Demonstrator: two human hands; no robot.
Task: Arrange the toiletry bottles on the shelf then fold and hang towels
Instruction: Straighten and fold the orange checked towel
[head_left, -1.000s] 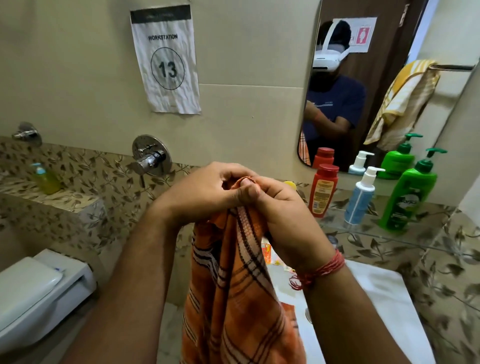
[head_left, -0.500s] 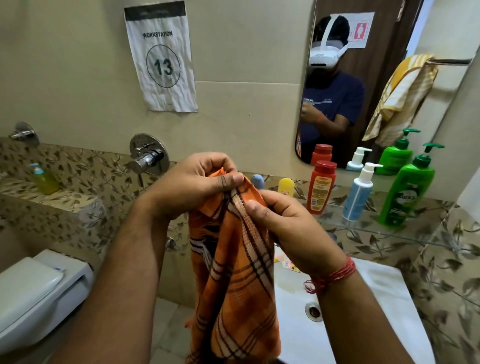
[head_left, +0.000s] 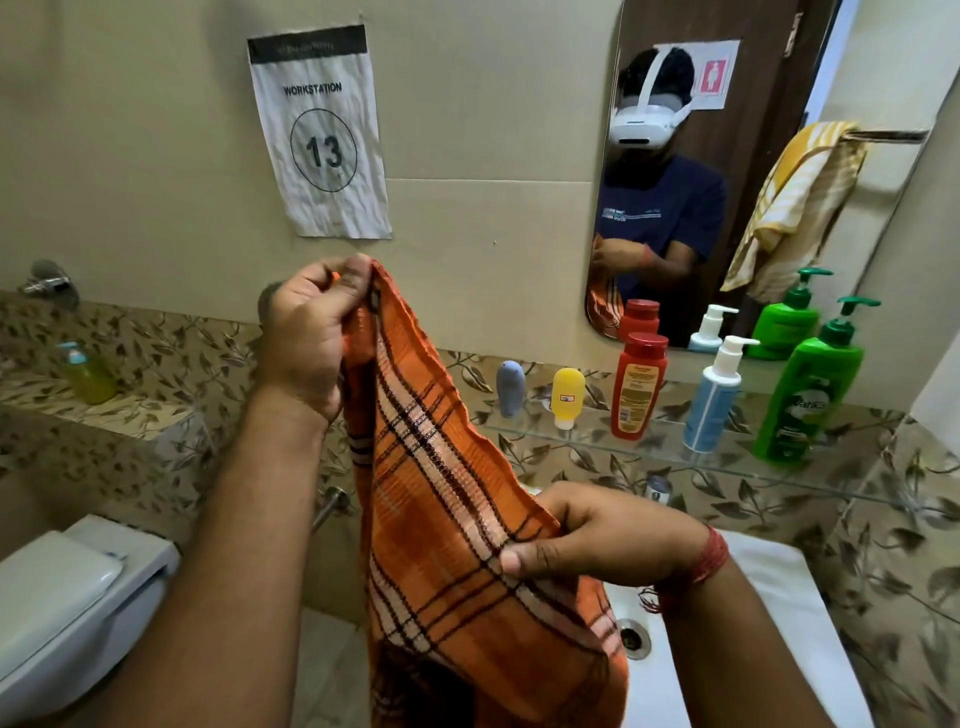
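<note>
**Towel held taut between two hands above the basin**

We see the orange checked towel (head_left: 457, 519) stretched slantwise before the glass shelf (head_left: 727, 462). Our left hand (head_left: 311, 332) pinches its upper corner, grip closed on cloth; our right hand (head_left: 613, 540) pinches the lower edge. Five bottles stand on the shelf, from the green pump bottle (head_left: 805, 395) to the small yellow bottle (head_left: 567, 395).

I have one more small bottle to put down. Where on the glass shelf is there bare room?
The glass shelf is bare along its front edge and at its left end, left of the grey bottle. From there rightward it is crowded: yellow bottle, red bottle, white pump bottle, green pump bottle.
</note>
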